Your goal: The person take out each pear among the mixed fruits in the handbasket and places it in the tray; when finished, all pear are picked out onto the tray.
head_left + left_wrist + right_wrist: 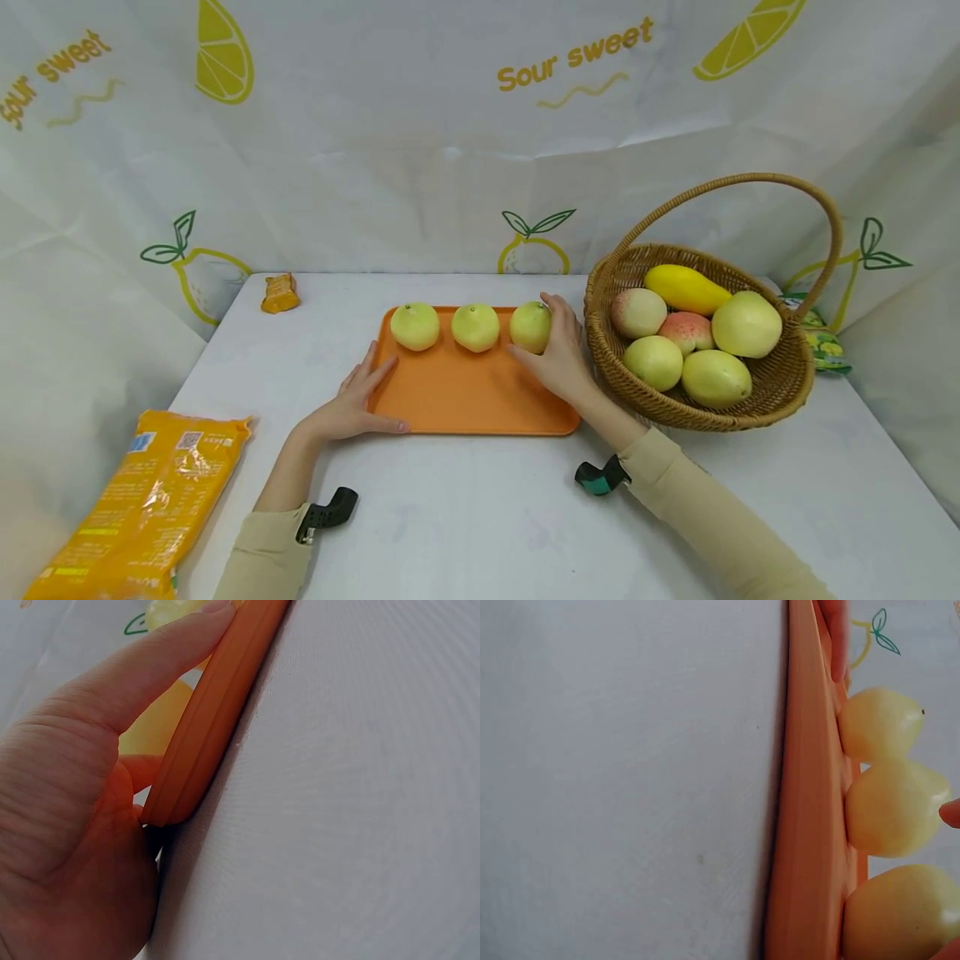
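Note:
Three pale green-yellow round fruits (415, 326) (476, 327) lie in a row along the back of an orange tray (472, 396). The rightmost fruit (529, 327) is gripped by my right hand (558, 350), thumb in front and fingers behind on its right side. Spread over the tray's left front corner, my left hand (356, 404) touches the left rim with its fingers, its thumb along the front edge. The left wrist view shows that thumb (172, 652) against the orange tray (217, 712). Fruits (881, 724) and the tray's side (802, 825) appear in the right wrist view.
A handled wicker basket (693, 421) with several fruits stands right of the tray, close to my right forearm. A green packet (828, 350) is partly behind it. An orange bag (142, 508) lies at front left, a small orange packet (281, 293) at back left.

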